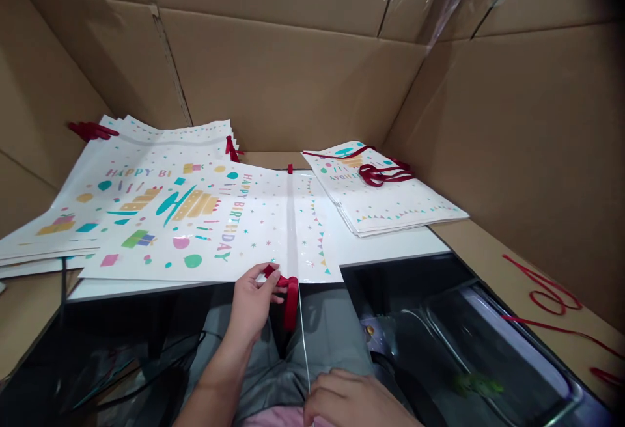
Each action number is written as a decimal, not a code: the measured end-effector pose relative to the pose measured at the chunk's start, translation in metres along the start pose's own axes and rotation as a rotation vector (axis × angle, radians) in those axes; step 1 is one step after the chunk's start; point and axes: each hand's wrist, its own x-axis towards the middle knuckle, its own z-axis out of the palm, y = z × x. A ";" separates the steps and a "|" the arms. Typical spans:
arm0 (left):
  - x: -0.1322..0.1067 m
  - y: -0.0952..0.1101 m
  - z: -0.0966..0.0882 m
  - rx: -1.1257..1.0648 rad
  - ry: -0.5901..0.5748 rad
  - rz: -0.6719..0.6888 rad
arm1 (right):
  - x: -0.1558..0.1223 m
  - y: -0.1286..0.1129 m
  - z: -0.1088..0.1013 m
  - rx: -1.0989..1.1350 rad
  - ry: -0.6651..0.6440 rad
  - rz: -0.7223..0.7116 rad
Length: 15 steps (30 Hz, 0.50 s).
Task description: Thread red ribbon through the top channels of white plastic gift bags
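Note:
A white birthday-print plastic bag (263, 219), lying flat and turned sideways, reaches the table's front edge. A pale band crosses it from back to front, with dark red ribbon (290, 306) coming out at the front and a bit of red showing at the back. My left hand (254, 300) pinches one end of this ribbon between thumb and fingers. Low in the view, my right hand (351, 401) is closed around a thin white wire (303, 336), which runs up to the band's front end beside the ribbon. Whether the wire enters the band cannot be made out.
More printed bags with red ribbons (170, 129) are piled at the left. Another stack (385, 199) with looped ribbon (383, 175) lies at the right. Loose red ribbons (547, 293) rest on cardboard at far right. Cardboard walls (293, 82) enclose the white table (390, 251).

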 end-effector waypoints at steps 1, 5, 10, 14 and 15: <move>0.000 0.001 0.000 0.001 0.003 0.005 | 0.003 0.002 0.007 -0.079 0.046 -0.035; -0.003 -0.001 0.000 -0.003 0.018 0.032 | 0.015 0.004 0.014 -0.188 0.206 -0.032; -0.005 -0.003 -0.004 0.002 0.026 0.043 | 0.045 0.019 -0.012 -0.271 0.556 0.052; -0.003 -0.001 -0.007 0.014 0.020 0.039 | 0.072 0.044 -0.024 -0.414 0.524 0.062; -0.003 -0.001 -0.007 0.014 0.029 0.042 | 0.076 0.048 -0.025 -0.430 0.509 0.072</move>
